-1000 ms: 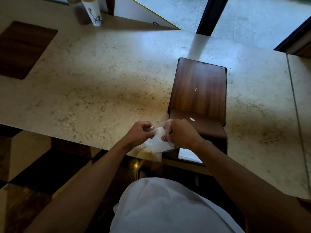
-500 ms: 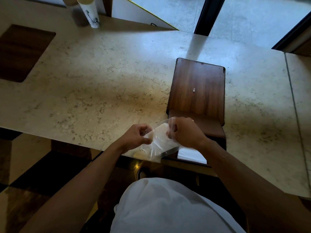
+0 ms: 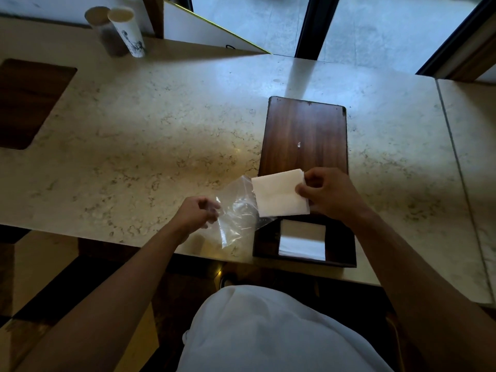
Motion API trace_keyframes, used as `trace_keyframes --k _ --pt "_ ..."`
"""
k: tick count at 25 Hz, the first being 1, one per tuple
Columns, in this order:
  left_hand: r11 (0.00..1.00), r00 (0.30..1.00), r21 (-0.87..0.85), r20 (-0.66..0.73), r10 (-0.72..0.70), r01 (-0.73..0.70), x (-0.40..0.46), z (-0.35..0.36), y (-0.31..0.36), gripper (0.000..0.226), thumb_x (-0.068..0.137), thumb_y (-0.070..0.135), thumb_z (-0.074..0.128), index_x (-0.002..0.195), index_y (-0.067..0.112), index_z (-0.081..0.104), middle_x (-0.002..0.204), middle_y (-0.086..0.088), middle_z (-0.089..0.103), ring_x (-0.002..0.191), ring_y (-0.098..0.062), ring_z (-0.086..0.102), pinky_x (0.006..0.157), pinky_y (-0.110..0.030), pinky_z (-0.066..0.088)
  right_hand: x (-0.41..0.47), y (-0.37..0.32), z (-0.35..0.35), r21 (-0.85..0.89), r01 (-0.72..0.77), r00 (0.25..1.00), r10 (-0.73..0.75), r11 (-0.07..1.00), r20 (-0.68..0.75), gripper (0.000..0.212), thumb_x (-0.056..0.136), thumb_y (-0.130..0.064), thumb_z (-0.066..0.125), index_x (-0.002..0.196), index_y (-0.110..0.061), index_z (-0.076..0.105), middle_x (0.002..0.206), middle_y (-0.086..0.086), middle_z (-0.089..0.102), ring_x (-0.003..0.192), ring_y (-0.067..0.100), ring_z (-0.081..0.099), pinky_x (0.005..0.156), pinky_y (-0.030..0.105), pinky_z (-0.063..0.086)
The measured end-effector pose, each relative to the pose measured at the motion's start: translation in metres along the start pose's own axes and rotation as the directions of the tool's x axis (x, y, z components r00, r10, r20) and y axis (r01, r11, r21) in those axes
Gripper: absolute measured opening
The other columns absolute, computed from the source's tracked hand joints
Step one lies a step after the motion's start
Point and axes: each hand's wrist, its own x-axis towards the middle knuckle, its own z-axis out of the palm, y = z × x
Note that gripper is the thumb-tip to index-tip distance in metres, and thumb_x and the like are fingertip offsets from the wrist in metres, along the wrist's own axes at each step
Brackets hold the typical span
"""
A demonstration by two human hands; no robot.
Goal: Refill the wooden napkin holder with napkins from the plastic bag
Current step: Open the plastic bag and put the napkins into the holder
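Note:
A dark wooden napkin holder (image 3: 304, 135) lies on the marble counter near its front edge, with a few white napkins (image 3: 302, 241) showing in its open front compartment. My right hand (image 3: 326, 196) pinches a white stack of napkins (image 3: 279, 194) by its right edge, just above the holder's opening. My left hand (image 3: 197, 214) grips the left side of a clear plastic bag (image 3: 236, 210), which hangs limp beside the holder. The napkin stack is out of the bag, its left edge still over the bag's mouth.
The marble counter (image 3: 150, 146) stretches left and back. Two tall paper cups (image 3: 126, 30) stand at the back left. A dark wooden inset (image 3: 26, 100) is set in the counter at the far left. Glass panels and dark frames rise behind.
My right hand has drawn the napkin stack out of the bag and up to the right. My left hand has pulled the bag to the left, and the holder's front compartment has come into sight.

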Motion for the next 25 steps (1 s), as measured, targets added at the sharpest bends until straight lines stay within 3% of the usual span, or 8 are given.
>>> trace_keyframes --k 5,8,12,17,19,21,23,25 --pt "0.963 0.987 -0.229 -0.042 -0.153 0.140 -0.002 0.006 -0.008 0.023 0.082 -0.008 0.068 0.099 0.007 0.072 0.088 -0.013 0.073 0.075 -0.024 0.065 0.068 -0.037 0.054 -0.003 0.010 -0.003 0.283 -0.076 0.973 0.133 0.956 -0.190 0.020 0.086 -0.021 0.076 0.104 -0.014 0.073 0.089 -0.009 0.073 0.078 0.004 0.071 0.062 0.020 0.059" --pt "0.904 0.965 -0.363 -0.043 -0.259 0.227 -0.006 0.018 -0.016 0.025 0.082 -0.013 0.066 0.102 0.001 0.067 0.085 -0.018 0.068 0.067 -0.026 0.062 0.056 -0.034 0.054 -0.004 0.013 0.003 0.457 -0.088 0.938 0.228 0.885 -0.260 0.021 0.086 -0.018 0.076 0.105 -0.010 0.074 0.092 -0.003 0.075 0.075 0.004 0.073 0.060 0.017 0.056" --pt "0.857 0.951 -0.455 -0.063 -0.303 0.243 -0.009 0.034 -0.029 0.018 0.081 -0.015 0.065 0.091 -0.001 0.062 0.074 -0.018 0.060 0.056 -0.023 0.056 0.046 -0.029 0.048 -0.007 0.021 0.012 0.594 -0.092 0.941 0.265 0.799 -0.211 0.018 0.088 -0.016 0.075 0.105 -0.011 0.072 0.094 0.001 0.076 0.080 0.010 0.075 0.062 0.021 0.058" --pt "0.934 0.944 -0.262 -0.155 -0.291 0.244 -0.007 0.044 -0.043 0.030 0.077 -0.008 0.072 0.106 -0.006 0.062 0.074 -0.018 0.066 0.053 -0.023 0.063 0.050 -0.033 0.055 -0.013 0.031 0.026 0.623 -0.148 0.959 0.267 0.768 -0.101 0.022 0.087 -0.019 0.076 0.106 -0.009 0.072 0.098 0.005 0.077 0.083 0.017 0.076 0.065 0.034 0.062" --pt "0.953 0.940 -0.188 -0.200 -0.276 0.239 -0.007 0.043 -0.042 0.040 0.077 0.006 0.079 0.112 -0.003 0.061 0.089 -0.018 0.069 0.070 -0.027 0.070 0.061 -0.040 0.060 -0.014 0.034 0.030 0.628 -0.167 0.957 0.277 0.760 -0.080 0.023 0.087 -0.019 0.077 0.107 -0.010 0.072 0.100 0.004 0.076 0.085 0.017 0.076 0.069 0.037 0.063" --pt "0.969 0.933 0.020 -0.277 -0.230 0.244 -0.008 0.041 -0.037 0.053 0.077 0.025 0.080 0.121 0.003 0.059 0.111 -0.016 0.067 0.096 -0.030 0.068 0.081 -0.045 0.058 -0.016 0.036 0.030 0.640 -0.174 0.959 0.277 0.749 -0.064 0.023 0.086 -0.019 0.077 0.107 -0.010 0.072 0.100 0.004 0.076 0.086 0.017 0.076 0.071 0.036 0.063" --pt "0.925 0.933 0.306 -0.343 -0.112 0.223 -0.012 0.040 -0.030 0.064 0.080 0.038 0.074 0.131 0.005 0.053 0.132 -0.017 0.054 0.119 -0.033 0.054 0.097 -0.047 0.049 -0.018 0.037 0.029 0.651 -0.171 0.963 0.266 0.739 -0.050 0.021 0.087 -0.018 0.076 0.106 -0.011 0.072 0.099 0.003 0.076 0.087 0.017 0.076 0.071 0.035 0.063" --pt "0.858 0.920 0.495 -0.386 0.074 0.138 -0.017 0.044 -0.014 0.065 0.086 0.043 0.066 0.136 0.004 0.050 0.140 -0.018 0.042 0.130 -0.035 0.039 0.103 -0.049 0.038 -0.019 0.038 0.026 0.656 -0.168 0.962 0.266 0.736 -0.052 0.021 0.087 -0.017 0.076 0.106 -0.010 0.072 0.100 0.005 0.076 0.088 0.017 0.076 0.071 0.036 0.063"
